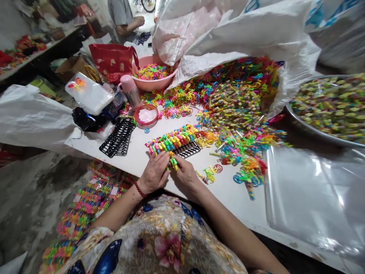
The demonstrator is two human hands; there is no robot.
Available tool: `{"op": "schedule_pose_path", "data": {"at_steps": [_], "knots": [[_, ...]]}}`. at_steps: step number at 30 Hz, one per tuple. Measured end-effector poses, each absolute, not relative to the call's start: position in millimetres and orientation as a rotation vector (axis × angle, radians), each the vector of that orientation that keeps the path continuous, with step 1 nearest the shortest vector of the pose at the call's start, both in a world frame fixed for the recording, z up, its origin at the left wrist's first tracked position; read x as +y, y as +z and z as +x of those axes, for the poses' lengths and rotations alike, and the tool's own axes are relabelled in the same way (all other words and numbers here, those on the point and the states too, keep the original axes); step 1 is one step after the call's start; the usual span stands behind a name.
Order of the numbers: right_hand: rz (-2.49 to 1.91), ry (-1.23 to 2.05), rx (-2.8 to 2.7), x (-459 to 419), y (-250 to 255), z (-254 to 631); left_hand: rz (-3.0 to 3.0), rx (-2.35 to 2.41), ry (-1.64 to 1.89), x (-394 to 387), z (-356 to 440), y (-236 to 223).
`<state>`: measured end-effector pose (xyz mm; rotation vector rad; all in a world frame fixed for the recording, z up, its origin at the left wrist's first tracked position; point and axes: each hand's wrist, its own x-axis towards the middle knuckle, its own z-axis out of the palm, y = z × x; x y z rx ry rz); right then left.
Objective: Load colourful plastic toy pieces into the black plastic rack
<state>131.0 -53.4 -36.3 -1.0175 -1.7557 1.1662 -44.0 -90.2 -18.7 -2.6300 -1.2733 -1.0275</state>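
Close to the table's front edge, my left hand (155,172) and my right hand (184,173) meet around a small green and yellow plastic toy (173,163). Fingers of both hands are closed on it, and part of it is hidden by them. Just beyond the fingertips lies a black plastic grid rack (189,149), its far part covered by a row of multicoloured plastic toys (172,137). To the right of my right hand, a few loose yellow and red pieces (210,174) lie on the white table (228,205).
Left are stacked black racks (118,137), a red basket (146,116) and a pink-topped flask (129,89). Behind stands a pink basin (154,83). Colourful pieces (236,102) spill from a white sack (245,34). Clear plastic bags (310,190) lie right. Another person (122,19) is behind.
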Motion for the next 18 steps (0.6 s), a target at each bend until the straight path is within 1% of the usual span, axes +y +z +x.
{"op": "schedule_pose_path", "data": {"at_steps": [5,11,18], "knots": [[-0.971,1.185,-1.873,-49,-46,128,-2.601,-1.276,-1.059,-90,-44,-21],[-0.869,0.954,-2.112,-40,-57,135,-2.628,-1.325,-0.971,-90,-45,-20],[-0.838,0.81,-2.327,-41,-45,133,-2.654,-1.379,-0.863,-92,-44,-16]]}}
